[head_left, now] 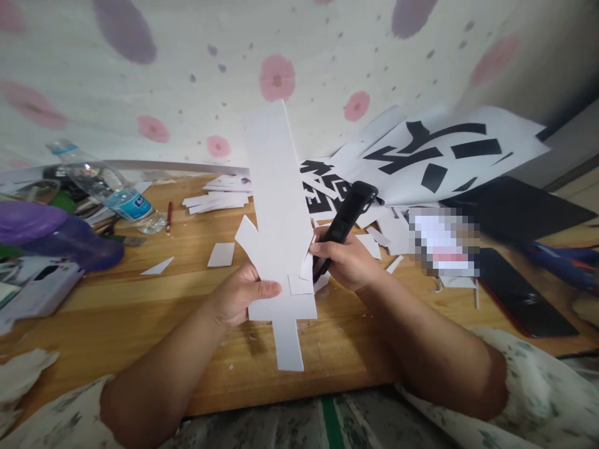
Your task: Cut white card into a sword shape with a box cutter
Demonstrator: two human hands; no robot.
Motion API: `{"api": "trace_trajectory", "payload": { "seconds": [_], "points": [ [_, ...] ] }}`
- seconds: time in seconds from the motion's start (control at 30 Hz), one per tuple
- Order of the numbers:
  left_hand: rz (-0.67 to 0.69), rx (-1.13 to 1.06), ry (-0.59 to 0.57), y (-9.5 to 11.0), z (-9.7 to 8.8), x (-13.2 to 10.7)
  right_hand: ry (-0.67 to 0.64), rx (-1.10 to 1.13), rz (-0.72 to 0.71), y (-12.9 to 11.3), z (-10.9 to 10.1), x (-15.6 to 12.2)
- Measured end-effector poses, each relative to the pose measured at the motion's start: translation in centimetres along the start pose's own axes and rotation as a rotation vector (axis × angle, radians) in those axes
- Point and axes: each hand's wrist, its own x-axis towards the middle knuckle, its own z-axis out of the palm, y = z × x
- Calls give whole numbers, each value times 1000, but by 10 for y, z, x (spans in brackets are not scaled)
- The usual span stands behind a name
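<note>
A long white card cutout stands nearly upright over the table, with a wide blade-like top, an angled wing on its left side and a narrow tail at the bottom. My left hand grips its lower left side, thumb flat on the front and the other fingers behind. My right hand is wrapped round a black utility knife, its handle end pointing up and right. The right fingertips are at the cutout's right edge, by a small white flap. Whether the knife's lower end touches the card is hidden.
White paper scraps lie about the wooden table. A water bottle and a purple bottle lean at left. Sheets with black lettering, a pixelated patch and a dark phone are at right.
</note>
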Motion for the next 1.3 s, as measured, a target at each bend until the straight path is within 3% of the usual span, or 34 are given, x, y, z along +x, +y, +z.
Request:
{"api": "trace_trajectory", "payload": {
  "seconds": [0.4,0.67,0.8,0.93,1.1,1.17,1.3],
  "points": [
    [13,-7,-22,-1,1,3,-61,68,64,2,0,2],
    [31,7,-40,-5,1,4,-31,76,90,2,3,1],
    [56,-16,-6,2,1,-1,89,43,107,2,-1,4],
    [140,-29,38,14,5,-10,214,0,27,0,-13,11],
    [159,-15,127,18,13,-10,333,-427,-145,-9,-18,10],
    [187,-21,161,17,16,-7,251,-490,-184,-11,-15,5],
    [222,-10,172,15,17,-5,-182,-367,-168,-8,-6,-6]
  ]
}}
